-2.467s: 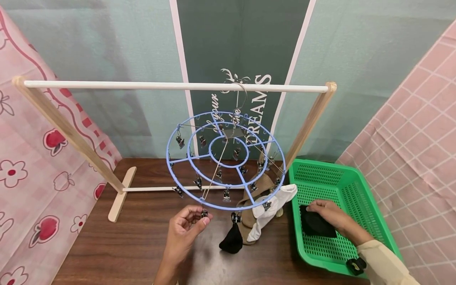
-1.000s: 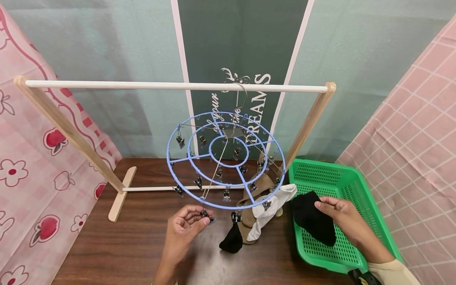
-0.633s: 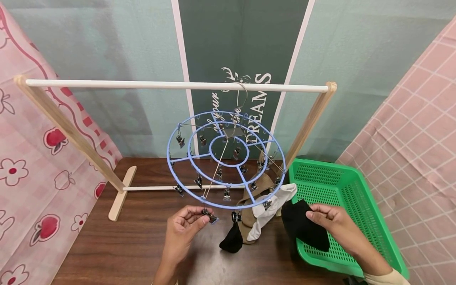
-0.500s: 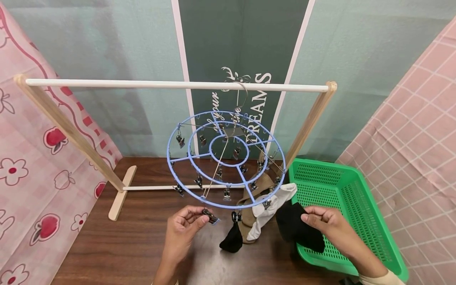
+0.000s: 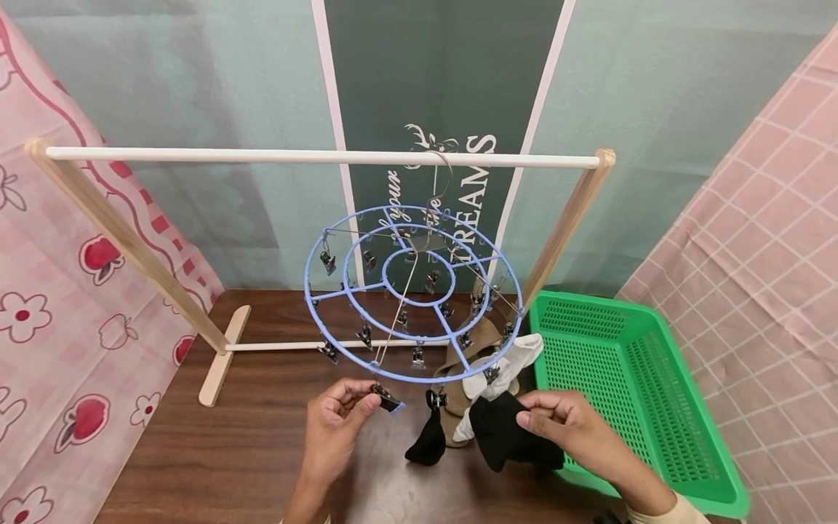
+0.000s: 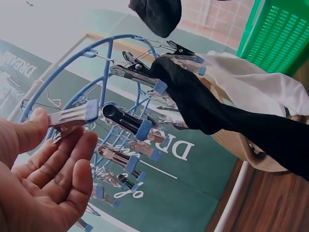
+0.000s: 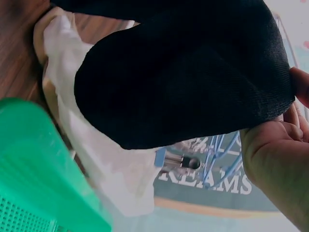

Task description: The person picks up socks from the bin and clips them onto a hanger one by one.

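Note:
A blue round clip hanger [image 5: 406, 378] hangs by its hook from a white bar. Between thumb and fingers, my left hand [image 5: 330, 429] pinches a metal clip [image 5: 388, 399] at the hanger's front edge; its blue tip [image 6: 91, 111] points away from the hand in the left wrist view. My right hand [image 5: 576, 433] pinches a black sock [image 5: 511, 435] by its edge, the cloth drooping to the left of the fingers. Another black sock [image 5: 427, 440] dangles from a clip between the two hands. A white sock [image 5: 524, 353] hangs at the hanger's right side, partly covered by the held sock.
The bar [image 5: 262, 155] belongs to a wooden rack standing on a brown table [image 5: 190, 444]. To the right is a green perforated basket [image 5: 655, 378]. Tan sandals [image 5: 484, 335] lie beneath the hanger. Several other clips [image 5: 417, 355] hang round the rings.
My right hand has lifted the black sock out of the green basket and carried it left, close to the hanging black sock. The left hand stays put while its clip has turned to point right.

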Tool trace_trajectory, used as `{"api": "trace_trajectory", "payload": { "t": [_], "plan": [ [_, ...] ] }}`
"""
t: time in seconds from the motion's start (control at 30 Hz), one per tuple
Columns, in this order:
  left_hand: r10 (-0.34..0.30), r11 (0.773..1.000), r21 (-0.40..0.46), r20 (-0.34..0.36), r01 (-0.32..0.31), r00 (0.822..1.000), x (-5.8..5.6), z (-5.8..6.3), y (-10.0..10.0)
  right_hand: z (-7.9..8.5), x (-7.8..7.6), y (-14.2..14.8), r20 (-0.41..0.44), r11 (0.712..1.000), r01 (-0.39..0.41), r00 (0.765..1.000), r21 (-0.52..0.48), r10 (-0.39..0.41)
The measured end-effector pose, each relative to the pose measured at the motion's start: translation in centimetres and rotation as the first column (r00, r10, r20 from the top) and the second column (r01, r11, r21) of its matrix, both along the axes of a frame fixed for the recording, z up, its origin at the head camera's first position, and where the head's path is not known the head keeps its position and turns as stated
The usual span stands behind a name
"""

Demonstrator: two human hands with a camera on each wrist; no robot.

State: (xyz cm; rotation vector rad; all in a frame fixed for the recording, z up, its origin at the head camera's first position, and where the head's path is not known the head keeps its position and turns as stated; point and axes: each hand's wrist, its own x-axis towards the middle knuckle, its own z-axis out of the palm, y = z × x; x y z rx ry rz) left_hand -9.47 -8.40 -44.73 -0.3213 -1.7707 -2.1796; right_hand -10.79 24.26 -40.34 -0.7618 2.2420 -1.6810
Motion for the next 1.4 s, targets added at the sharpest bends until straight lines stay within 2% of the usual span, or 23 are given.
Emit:
{"api": "trace_trajectory", "payload": {
  "t": [0.23,0.67,0.93,1.2,1.4],
  "plan": [
    [0.039,0.997,0.068,-0.059,-0.035,0.998,0.1,0.0,0.3,0.1,0.1,-1.6,-0.011,0.998,-0.053,0.999,-0.024,0.053],
    [0.005,0.991,0.136,-0.097,0.009,0.995,0.1,0.1,0.3,0.6,0.0,-3.7,-0.056,0.992,-0.102,0.994,-0.078,0.098],
    [-0.015,0.985,0.169,-0.075,0.028,0.997,0.3,0.1,0.4,0.8,-0.1,-4.6,-0.097,0.987,-0.123,0.989,-0.107,0.113],
    [-0.007,0.98,0.196,-0.021,0.011,1.0,0.4,0.2,0.4,1.0,-0.4,-5.4,-0.113,0.979,-0.157,0.983,-0.129,0.143],
    [-0.02,0.975,0.22,-0.012,0.022,1.0,0.4,0.3,0.4,1.1,-0.5,-6.1,-0.092,0.974,-0.175,0.982,-0.142,0.163]
  ]
}}
